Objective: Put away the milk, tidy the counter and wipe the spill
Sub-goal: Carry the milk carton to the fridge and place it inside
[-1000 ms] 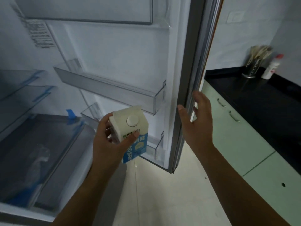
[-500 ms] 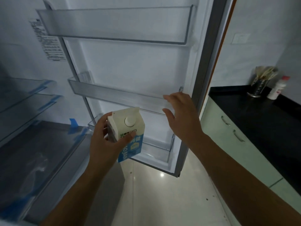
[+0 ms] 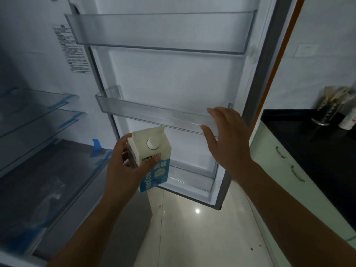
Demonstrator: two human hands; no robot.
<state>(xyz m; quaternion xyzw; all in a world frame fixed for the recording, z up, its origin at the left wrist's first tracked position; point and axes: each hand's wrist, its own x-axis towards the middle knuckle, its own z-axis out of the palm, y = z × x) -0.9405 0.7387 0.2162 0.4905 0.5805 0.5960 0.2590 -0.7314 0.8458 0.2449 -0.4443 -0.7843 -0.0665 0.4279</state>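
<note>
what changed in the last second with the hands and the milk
The right hand left the outer edge of the fridge door and moved left, now open in front of the middle door shelf. The view tilted up, showing the top shelf. The left hand keeps its grip on the milk carton, not yet set down; the door stays open.

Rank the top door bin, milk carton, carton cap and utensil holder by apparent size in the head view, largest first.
1. top door bin
2. milk carton, near the camera
3. utensil holder, farther off, real size unsure
4. carton cap
</note>
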